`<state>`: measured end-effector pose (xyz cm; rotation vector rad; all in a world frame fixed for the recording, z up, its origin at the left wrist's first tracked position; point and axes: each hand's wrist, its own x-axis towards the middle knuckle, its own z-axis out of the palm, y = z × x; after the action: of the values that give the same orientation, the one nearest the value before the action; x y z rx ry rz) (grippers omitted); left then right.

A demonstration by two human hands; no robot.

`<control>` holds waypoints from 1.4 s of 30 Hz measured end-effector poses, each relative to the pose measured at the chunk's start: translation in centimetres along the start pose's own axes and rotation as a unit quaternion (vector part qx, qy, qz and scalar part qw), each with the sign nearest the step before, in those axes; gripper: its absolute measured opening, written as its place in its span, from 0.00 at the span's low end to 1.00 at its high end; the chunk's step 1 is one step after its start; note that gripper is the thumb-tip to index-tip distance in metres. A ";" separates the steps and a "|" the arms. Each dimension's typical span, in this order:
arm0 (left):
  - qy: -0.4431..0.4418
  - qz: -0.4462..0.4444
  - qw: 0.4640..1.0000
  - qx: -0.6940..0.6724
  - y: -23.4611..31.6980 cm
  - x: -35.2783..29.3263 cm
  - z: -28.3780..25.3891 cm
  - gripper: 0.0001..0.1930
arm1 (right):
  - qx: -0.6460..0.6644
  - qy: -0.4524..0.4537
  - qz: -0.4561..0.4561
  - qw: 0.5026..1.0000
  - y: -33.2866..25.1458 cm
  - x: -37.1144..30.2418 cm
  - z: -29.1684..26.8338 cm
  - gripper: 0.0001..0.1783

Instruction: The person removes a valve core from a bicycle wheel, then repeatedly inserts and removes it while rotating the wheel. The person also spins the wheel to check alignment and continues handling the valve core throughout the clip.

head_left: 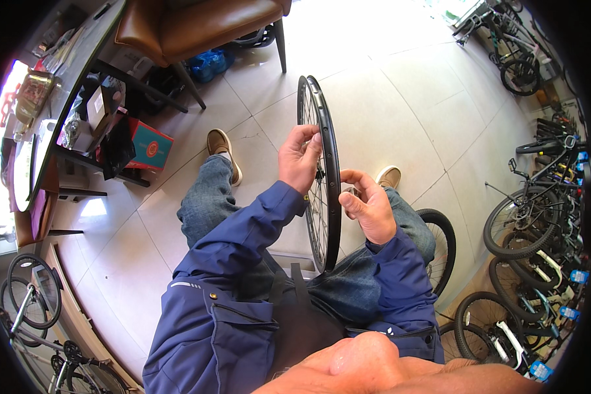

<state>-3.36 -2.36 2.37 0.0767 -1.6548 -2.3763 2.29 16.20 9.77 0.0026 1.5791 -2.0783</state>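
Observation:
A bicycle wheel (330, 164) with a black rim and thin spokes stands upright between my knees, seen nearly edge-on. My left hand (299, 161) is closed at its left side, thumb and fingers pinching at the spokes near the rim; the exact grip is partly hidden. On the other side, close beside the rim, my right hand (372, 209) pinches a small silver tool (352, 191) between thumb and curled fingers. Its exact kind is too small to tell.
Another wheel (443, 246) stands beside my right knee. Many bicycles (522, 220) line the right side, and more (29, 302) stand at lower left. A brown leather chair (203, 29), a desk (69, 98) and a red-and-teal box (152, 146) are at upper left.

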 end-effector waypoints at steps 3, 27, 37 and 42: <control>0.020 -0.006 1.000 -0.020 0.4 -1.2 -0.1 0.08 | -0.102 0.002 -0.001 0.995 0.6 0.0 -0.1 0.33; -0.064 0.038 0.996 -0.046 -0.8 -1.4 0.0 0.06 | -0.036 -0.021 0.014 0.999 -0.4 -0.2 0.6 0.20; -0.080 0.052 0.995 -0.021 -0.3 -1.4 0.3 0.05 | -0.039 -0.024 0.007 0.999 -0.2 -0.2 0.7 0.21; -0.046 0.021 0.999 -0.013 0.2 -2.1 0.3 0.05 | -0.041 -0.015 -0.004 0.999 0.1 -0.1 0.7 0.21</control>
<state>-1.32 -1.70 2.44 -0.0719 -1.6473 -2.4035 2.62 15.64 9.98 -0.0645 1.6472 -2.0078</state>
